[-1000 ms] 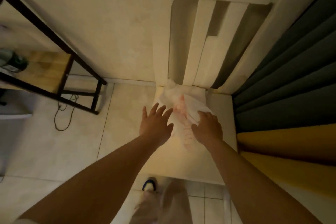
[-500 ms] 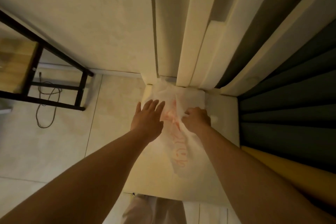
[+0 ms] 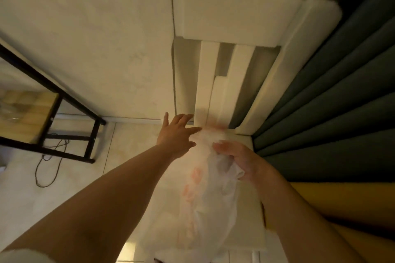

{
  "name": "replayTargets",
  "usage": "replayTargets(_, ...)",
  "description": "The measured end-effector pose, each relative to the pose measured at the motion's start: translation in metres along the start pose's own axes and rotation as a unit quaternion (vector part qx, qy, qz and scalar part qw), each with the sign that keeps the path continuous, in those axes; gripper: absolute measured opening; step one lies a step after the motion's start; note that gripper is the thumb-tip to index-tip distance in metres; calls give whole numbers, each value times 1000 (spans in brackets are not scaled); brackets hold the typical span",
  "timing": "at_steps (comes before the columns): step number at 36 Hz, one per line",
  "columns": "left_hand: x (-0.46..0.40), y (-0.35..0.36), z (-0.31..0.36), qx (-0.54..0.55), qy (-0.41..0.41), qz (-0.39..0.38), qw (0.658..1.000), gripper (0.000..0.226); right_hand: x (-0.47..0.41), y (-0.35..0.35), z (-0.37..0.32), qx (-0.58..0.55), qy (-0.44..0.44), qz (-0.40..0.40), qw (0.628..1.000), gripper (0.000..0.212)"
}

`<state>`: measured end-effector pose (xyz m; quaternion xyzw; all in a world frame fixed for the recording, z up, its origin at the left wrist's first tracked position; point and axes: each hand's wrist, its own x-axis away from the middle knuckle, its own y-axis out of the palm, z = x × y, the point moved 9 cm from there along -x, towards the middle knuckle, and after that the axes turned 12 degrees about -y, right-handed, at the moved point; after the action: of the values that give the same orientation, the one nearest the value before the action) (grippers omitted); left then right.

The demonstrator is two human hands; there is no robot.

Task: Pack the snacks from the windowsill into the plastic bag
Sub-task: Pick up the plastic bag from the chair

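The plastic bag (image 3: 205, 203) carries a red-orange print down its side. It is too blurred to read. Nothing else bears any lettering.

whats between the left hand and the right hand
In the head view, the top of the white plastic bag with red print lies between them: the right hand grips its edge, while the left hand reaches out open beside it.

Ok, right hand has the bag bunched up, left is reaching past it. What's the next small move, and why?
Probably bring the left hand onto the plastic bag and pull its mouth open. The right hand only grips a bunched edge, the bag hangs limp over the windowsill, and the open left hand holds nothing. No snacks are visible here.
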<state>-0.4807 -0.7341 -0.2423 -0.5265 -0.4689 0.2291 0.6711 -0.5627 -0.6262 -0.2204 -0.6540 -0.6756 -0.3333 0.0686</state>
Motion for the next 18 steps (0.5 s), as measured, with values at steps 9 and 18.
replayTargets(9,86,-25,-27,197,-105,-41,974,39,161,-19,-12,272,49,245,929,16)
replayTargets(18,198,-54,19,448,-7,-155,881,16,257,26,6,416,-33,446,792,29)
